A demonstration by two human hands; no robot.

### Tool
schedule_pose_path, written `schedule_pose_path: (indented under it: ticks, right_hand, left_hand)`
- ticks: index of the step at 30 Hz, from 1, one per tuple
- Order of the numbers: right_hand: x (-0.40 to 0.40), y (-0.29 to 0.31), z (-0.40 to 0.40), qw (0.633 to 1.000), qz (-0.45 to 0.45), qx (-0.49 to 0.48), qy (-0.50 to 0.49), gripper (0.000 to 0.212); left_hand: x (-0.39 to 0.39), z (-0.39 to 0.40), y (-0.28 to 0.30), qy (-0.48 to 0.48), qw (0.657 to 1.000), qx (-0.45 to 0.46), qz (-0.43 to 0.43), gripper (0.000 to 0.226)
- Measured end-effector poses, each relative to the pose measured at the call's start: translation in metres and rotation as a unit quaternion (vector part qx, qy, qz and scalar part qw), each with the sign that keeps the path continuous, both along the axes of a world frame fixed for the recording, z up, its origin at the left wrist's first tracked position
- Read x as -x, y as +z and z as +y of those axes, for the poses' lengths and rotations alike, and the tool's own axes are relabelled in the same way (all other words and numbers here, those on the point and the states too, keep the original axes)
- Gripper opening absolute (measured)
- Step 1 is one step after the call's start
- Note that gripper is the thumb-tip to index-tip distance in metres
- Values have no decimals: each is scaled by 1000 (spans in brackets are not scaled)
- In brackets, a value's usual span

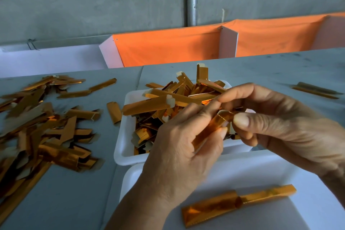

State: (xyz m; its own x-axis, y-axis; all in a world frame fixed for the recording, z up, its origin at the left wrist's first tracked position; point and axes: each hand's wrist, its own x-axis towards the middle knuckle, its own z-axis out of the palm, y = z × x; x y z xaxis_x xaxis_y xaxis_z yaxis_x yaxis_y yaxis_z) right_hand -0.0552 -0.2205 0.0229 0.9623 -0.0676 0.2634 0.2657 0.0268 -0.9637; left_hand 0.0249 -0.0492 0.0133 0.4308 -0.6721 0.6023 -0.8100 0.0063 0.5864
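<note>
- The left hand (179, 147) has its fingers curled round a gold foil card strip (212, 127), held in the air above the near edge of the full white tub (123, 136).
- The right hand (280, 127) pinches the strip's upper end flap between thumb and fingertips.
- It is probably very light and thin; it should bend easily but crease for good (the foil face looks slick).
- Best gripped by the edges near the fold line — never squeezed flat.
- A finished piece (239, 201) lies in the near tray (280, 170), and a loose pile (37, 127) sits to the left.

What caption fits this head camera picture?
Left hand and right hand pinch a shiny gold card strip over a full white plastic tub.
</note>
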Motion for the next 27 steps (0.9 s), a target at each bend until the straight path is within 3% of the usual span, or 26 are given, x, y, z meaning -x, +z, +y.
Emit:
schedule_pose_path:
  ticks: [4,7,11,13,16,22,25,27]
  right_hand:
    - [-1,1,6,994,-34,98,-45,41]
    - [1,2,5,994,-20,88,-57,41]
    - [10,6,-10,995,95,11,-23,48]
    - [14,7,-14,988,155,11,3,43]
    - [12,7,-8,971,220,90,33,28]
    - [2,-1,11,922,307,233,47,19]
    - [3,0,11,910,274,310,-9,7]
    - [3,7,3,938,202,275,-66,8]
  left_hand:
    - [0,2,-6,-26,998,8,57,14]
    - [1,3,-8,-62,991,-2,122,63]
    - [-3,3,-8,-30,982,42,181,79]
    - [-8,3,-10,23,973,82,214,78]
    - [-14,3,-14,95,964,100,229,73]
    - [-13,2,-15,121,963,76,230,65]
    - [-16,2,-16,146,960,78,227,53]
    - [-19,2,-18,182,959,62,209,43]
